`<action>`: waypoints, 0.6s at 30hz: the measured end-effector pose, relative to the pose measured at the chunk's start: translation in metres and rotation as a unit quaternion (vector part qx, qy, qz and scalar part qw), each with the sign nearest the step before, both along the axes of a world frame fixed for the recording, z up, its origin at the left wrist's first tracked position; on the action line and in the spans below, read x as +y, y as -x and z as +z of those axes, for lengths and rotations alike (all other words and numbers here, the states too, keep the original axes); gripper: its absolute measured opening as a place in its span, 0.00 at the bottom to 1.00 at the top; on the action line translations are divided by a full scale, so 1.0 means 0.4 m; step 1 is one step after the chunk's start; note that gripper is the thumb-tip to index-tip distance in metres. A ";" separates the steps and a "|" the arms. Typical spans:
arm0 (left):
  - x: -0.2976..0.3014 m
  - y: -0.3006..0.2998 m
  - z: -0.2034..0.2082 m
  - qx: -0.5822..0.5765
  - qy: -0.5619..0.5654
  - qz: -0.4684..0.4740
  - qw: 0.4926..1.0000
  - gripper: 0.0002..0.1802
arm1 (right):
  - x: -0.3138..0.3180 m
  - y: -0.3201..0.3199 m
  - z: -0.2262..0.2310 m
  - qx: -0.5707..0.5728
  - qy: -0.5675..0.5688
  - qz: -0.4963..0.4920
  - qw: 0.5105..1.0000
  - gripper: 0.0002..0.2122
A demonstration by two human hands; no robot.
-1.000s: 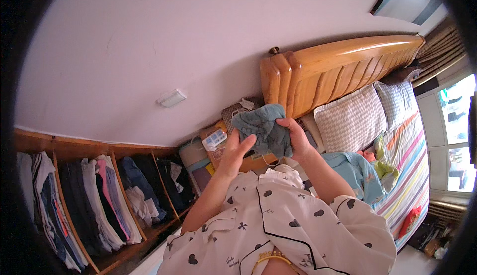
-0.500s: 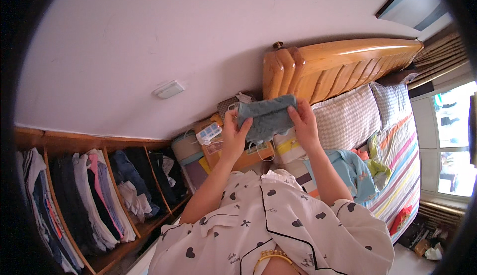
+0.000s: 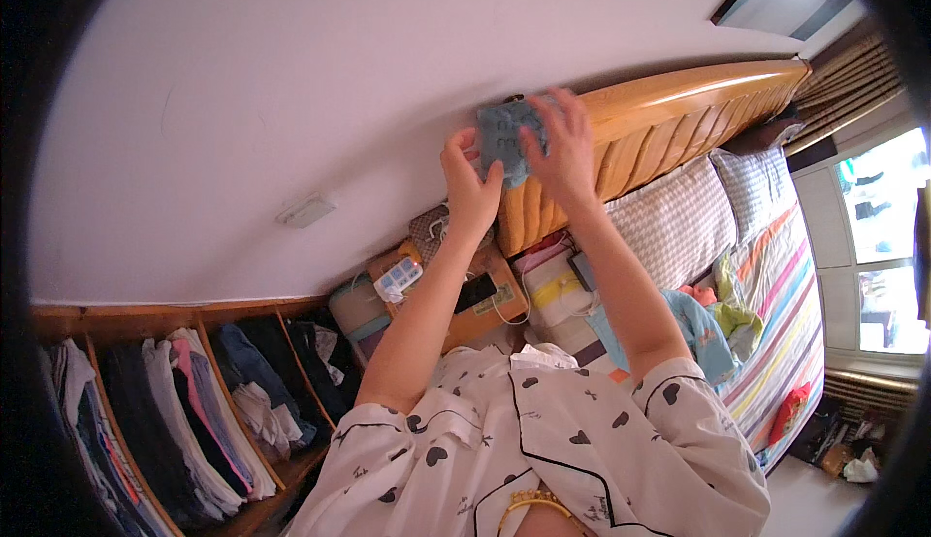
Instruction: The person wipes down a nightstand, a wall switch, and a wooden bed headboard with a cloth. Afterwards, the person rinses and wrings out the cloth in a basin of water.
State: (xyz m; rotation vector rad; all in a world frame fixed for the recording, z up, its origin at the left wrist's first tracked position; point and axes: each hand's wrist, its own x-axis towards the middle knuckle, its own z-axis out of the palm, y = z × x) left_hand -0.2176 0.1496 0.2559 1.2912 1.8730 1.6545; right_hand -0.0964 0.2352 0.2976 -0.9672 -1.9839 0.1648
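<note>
A small blue-grey cloth [image 3: 502, 133], folded to a compact piece with dark marks on its face, is raised before the near end of the wooden headboard [image 3: 698, 100]. My left hand [image 3: 472, 188] grips its left edge, with the thumb in front. Over the right part of the cloth is my right hand [image 3: 564, 154]; its fingers are spread and slightly blurred. I cannot tell whether the cloth touches the headboard or the wall.
To the left stands a wooden rack [image 3: 189, 309] of folded trousers. A bedside cabinet [image 3: 509, 294] holds a power strip [image 3: 398, 278] and cables. On the right, the striped bed [image 3: 766, 333] bears checked pillows [image 3: 669, 217] and a crumpled blue garment [image 3: 693, 328].
Both hands have lifted the cloth up and away from me, toward the headboard. The cloth looks smaller and its marked face shows. My right fingers have spread.
</note>
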 end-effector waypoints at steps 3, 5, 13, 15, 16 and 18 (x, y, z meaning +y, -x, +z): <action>-0.042 -0.003 0.034 0.020 -0.018 0.020 0.999 0.22 | -0.039 0.027 -0.043 -0.140 -0.029 0.067 0.987 0.21; -0.064 0.012 0.113 -0.012 -0.061 0.020 0.998 0.21 | -0.042 0.034 -0.055 -0.147 -0.033 0.046 0.987 0.23; -0.168 0.062 0.651 -0.200 -0.497 -0.410 0.738 0.53 | 0.061 -0.066 -0.085 -0.115 -0.027 0.057 0.991 0.21; -0.222 0.064 0.693 -0.166 -0.489 -0.403 0.756 0.51 | 0.111 -0.092 -0.089 -0.109 -0.025 0.062 0.992 0.20; -0.229 0.065 0.692 -0.158 -0.484 -0.394 0.766 0.51 | 0.148 -0.118 -0.096 -0.103 -0.020 0.050 0.993 0.20; -0.222 0.061 0.681 -0.153 -0.471 -0.387 0.778 0.49 | 0.232 -0.191 -0.107 -0.114 -0.032 0.013 0.993 0.19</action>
